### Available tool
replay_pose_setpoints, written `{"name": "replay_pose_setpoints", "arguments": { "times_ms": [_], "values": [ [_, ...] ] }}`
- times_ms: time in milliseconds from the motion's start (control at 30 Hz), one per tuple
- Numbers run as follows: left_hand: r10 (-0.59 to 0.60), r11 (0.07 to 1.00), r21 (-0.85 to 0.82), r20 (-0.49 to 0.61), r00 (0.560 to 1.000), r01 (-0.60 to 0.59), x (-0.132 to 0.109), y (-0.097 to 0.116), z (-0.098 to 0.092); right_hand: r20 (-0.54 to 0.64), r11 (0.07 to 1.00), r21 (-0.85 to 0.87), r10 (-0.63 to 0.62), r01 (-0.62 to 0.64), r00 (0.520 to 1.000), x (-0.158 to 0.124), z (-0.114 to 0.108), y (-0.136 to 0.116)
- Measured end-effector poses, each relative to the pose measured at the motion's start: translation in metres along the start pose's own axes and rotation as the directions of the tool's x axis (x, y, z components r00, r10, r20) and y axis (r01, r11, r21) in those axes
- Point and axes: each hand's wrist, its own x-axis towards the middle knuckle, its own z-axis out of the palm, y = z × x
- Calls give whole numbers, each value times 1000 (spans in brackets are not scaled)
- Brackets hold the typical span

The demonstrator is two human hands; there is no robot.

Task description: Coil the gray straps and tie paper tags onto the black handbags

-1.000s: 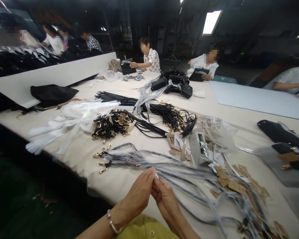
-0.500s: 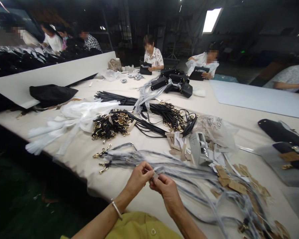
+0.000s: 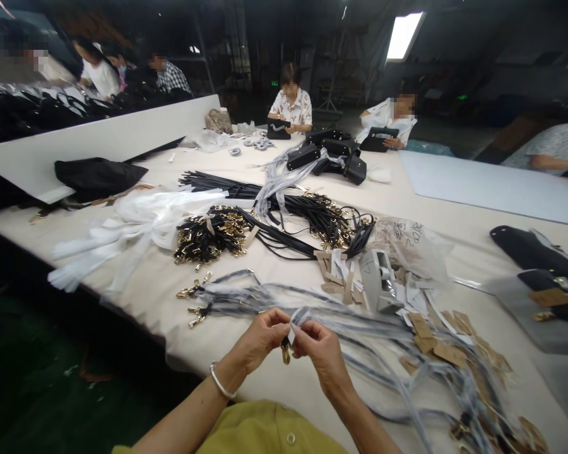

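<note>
Close in front of me, my left hand (image 3: 267,334) and my right hand (image 3: 318,345) meet, both pinching the end of a black strap (image 3: 301,315) sleeved in clear plastic. A gold clasp (image 3: 286,354) hangs from this end between my fingers. A small white piece (image 3: 292,335), like tape or a label, shows at the strap end by my right fingertips. Just beyond my hands lie more plastic-sleeved straps (image 3: 350,328), with gold clasps (image 3: 197,316) at their left ends.
A tape dispenser (image 3: 379,284) stands right of centre, near brown tags (image 3: 423,334) and a plastic bag (image 3: 414,249). Bundled black straps (image 3: 213,233) and white strips (image 3: 146,217) lie left. Black bags (image 3: 331,154) are piled farther back; co-workers (image 3: 291,104) sit across the table.
My hands have turned the strap end, so the gold clasp and white piece now show plainly. Across the table, a co-worker's head and hands have shifted.
</note>
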Motion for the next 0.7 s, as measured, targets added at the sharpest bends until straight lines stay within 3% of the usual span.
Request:
{"name": "replay_pose_setpoints", "arguments": {
  "times_ms": [267, 433, 567, 700],
  "values": [
    [19, 999, 27, -10, 1000, -19, 2, -5, 2, -7, 980, -165, -113, 111, 994, 5, -5, 0],
    [5, 996, 88, -90, 996, 3, 3, -11, 4, 30, 958, -255, -128, 132, 991, 5, -12, 4],
    [-33, 992, 119, -79, 996, 42, 3, -18, 5, 83, 955, -284, -67, 88, 994, 10, -21, 9],
    [1, 968, 251, -107, 994, 26, 4, -25, 6, 237, 968, -252, 76, -14, 969, 11, -34, -1]
  ]
}}
